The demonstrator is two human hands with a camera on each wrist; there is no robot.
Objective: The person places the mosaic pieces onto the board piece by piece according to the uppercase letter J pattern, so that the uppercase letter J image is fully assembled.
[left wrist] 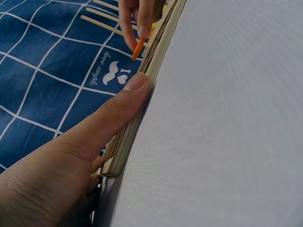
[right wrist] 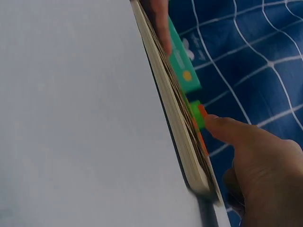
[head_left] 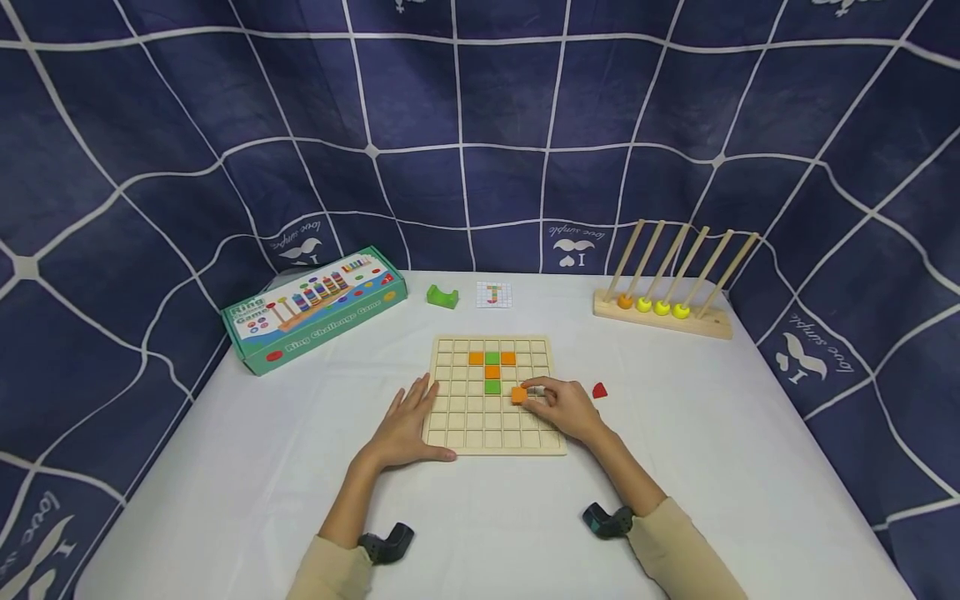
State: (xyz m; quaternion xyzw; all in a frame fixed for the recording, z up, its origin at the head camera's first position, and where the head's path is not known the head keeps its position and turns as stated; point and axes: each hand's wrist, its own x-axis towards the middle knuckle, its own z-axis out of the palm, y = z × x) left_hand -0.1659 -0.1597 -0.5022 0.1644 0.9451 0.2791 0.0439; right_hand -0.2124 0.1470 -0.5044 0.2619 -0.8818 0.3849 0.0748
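A wooden grid board (head_left: 465, 421) lies on the white table, with several orange and green square tiles (head_left: 492, 372) set in its cells in a T-like pattern. Between thumb and fingers my right hand (head_left: 566, 406) pinches an orange square tile (head_left: 519, 396) just over the board, right of the lowest green tile (head_left: 492, 387). My left hand (head_left: 405, 427) lies along the board's left side, fingers spread and thumb at the near edge; the left wrist view shows that thumb (left wrist: 113, 113) against the board's edge.
A small red piece (head_left: 599, 390) lies right of my right hand. Behind the board are a green curved piece (head_left: 442, 297) and a pattern card (head_left: 494, 295). A game box (head_left: 315, 310) stands at left, a peg rack (head_left: 663, 315) with several beads at right.
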